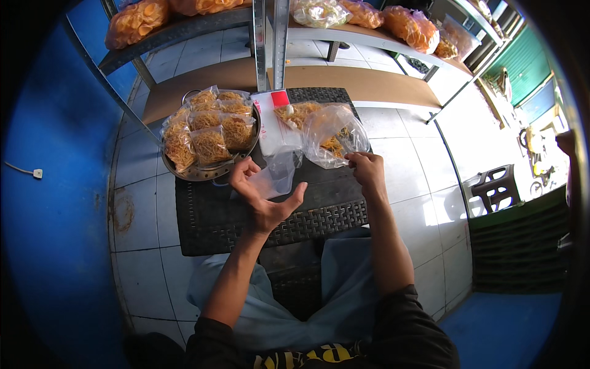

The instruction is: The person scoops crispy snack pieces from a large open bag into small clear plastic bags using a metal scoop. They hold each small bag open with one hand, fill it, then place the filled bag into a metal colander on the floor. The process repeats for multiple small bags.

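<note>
My left hand is curled around a small clear plastic bag, its thumb held apart from the fingers. My right hand is closed at the near right side of a large clear plastic bag, which has yellow-orange fried strips inside. What its fingers pinch is hard to make out. To the left, a round metal tray carries several small filled bags of thin fried strips. Behind the large bag lies another clear bag of strips.
These things stand on a dark woven-pattern table. A white box-like thing with a red patch sits beside the tray. Metal shelving behind holds big bags of orange crisps. A blue wall stands at left, a dark plastic chair at right.
</note>
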Available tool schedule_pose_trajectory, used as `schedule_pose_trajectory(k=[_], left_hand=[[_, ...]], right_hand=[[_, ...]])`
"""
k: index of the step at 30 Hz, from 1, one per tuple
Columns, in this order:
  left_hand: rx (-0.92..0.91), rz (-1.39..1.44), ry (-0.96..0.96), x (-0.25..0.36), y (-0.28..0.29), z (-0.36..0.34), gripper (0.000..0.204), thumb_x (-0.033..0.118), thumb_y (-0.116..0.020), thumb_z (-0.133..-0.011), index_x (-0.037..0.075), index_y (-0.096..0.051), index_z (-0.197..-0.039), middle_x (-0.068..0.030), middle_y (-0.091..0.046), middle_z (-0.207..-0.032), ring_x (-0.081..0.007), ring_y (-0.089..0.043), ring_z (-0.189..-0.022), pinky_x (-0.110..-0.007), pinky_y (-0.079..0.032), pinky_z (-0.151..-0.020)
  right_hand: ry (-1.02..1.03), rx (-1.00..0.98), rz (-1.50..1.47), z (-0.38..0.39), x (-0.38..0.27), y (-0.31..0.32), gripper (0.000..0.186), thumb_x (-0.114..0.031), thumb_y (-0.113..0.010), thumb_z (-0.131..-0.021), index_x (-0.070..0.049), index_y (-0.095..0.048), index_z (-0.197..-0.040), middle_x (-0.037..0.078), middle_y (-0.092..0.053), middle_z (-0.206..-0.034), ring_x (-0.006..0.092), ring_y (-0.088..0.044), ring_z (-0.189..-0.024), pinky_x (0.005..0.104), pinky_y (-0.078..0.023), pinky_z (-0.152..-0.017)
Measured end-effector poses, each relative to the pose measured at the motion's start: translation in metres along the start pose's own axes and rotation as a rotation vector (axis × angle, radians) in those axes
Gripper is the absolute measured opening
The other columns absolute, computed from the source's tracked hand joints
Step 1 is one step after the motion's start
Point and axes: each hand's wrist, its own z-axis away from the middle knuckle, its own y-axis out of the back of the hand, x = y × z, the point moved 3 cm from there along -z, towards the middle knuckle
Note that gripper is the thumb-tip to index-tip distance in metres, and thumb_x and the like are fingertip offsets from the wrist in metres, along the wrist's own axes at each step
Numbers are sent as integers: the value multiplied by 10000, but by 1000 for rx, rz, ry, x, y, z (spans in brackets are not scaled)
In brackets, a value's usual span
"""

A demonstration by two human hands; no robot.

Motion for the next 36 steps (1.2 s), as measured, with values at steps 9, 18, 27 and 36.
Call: schedule_pose_trajectory(k=[9,18,27,36], left_hand=[[-49,35,-109,1,-8,-4,994,179,-895,-617,-6,-194,-1296,-150,-274,-1199,-214,-373,-985,-384,-396,-874],[-36,65,-7,-11,-10,2,946,204,-874,-623,22,-199,-1259,-113,-252,-1147,-205,-308,-1029,-383,-315,-975],[-37,114,-54,-13,-8,7,1026,251,-908,-622,15,-185,-1310,-144,-296,-1180,-205,-382,-982,-378,-378,-882],[187,-140,337,6,7,53,964,369,-819,-719,36,-208,-1387,-177,-299,-1335,-247,-385,-1180,-392,-333,-1013]], right_hand=[[469,146,710,28,-10,-6,272,-229,-669,-831,5,-709,-963,174,-682,-774,362,-645,-717,438,-505,-681],[660,149,789,76,-55,-13,258,-185,-678,-839,-23,-646,-1037,234,-602,-1047,369,-600,-1007,443,-482,-867],[1169,-333,653,147,-140,-30,120,-80,-678,-792,-75,-664,-911,190,-544,-1228,382,-466,-1230,472,-438,-967],[1229,-455,591,136,-147,-51,100,-64,-702,-777,-38,-652,-860,167,-607,-1162,335,-590,-1091,432,-491,-903]])
